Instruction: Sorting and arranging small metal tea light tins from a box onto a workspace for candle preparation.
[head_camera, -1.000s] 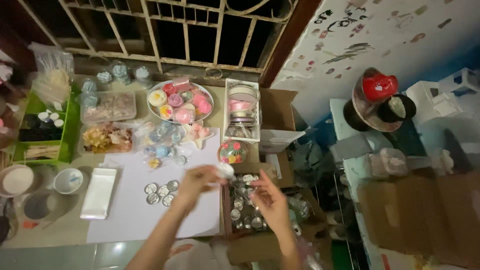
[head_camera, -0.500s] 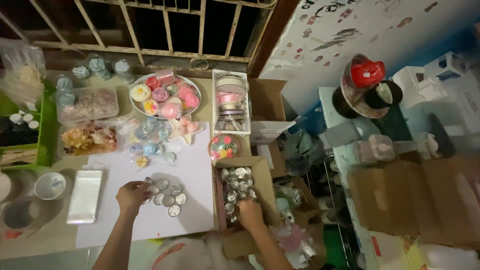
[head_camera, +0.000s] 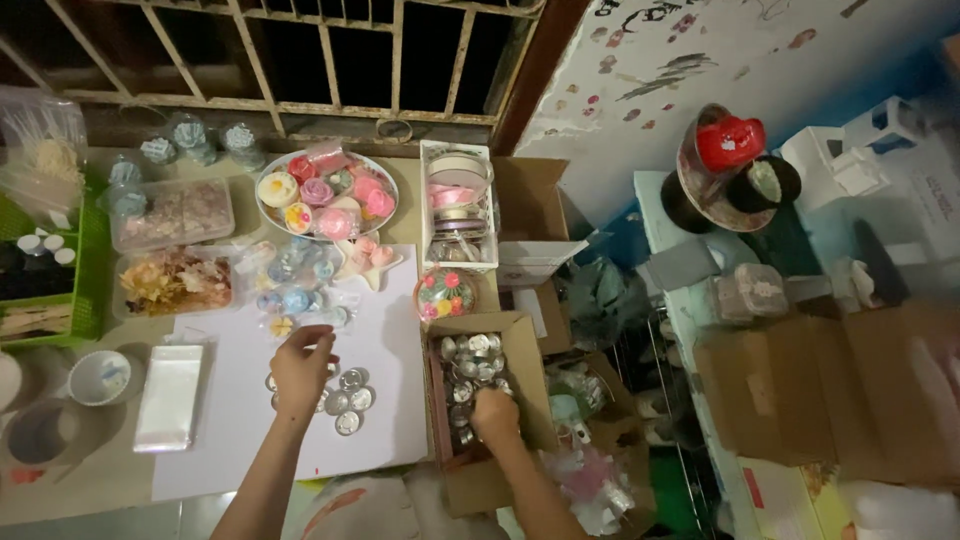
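Observation:
My left hand (head_camera: 303, 368) hovers over a cluster of several small round silver tins (head_camera: 347, 395) lying on a white sheet (head_camera: 385, 330), fingers bent at a tin; whether it grips one is unclear. My right hand (head_camera: 495, 414) reaches down into an open cardboard box (head_camera: 525, 375) filled with more of the same small silver tins (head_camera: 470, 360), its fingers curled among them and hidden.
A round plate of pink and cream flower pieces (head_camera: 325, 195) sits at the back, a white rack of ribbon rolls (head_camera: 457, 205) beside it. Clear tubs (head_camera: 172, 210), a green basket (head_camera: 80, 290), a bowl (head_camera: 98, 376) and a packet (head_camera: 168, 395) lie left. Cardboard boxes (head_camera: 830, 390) stand right.
My left hand moved from the right box edge out over the tins on the white sheet. My right hand dropped into the cardboard box of tins.

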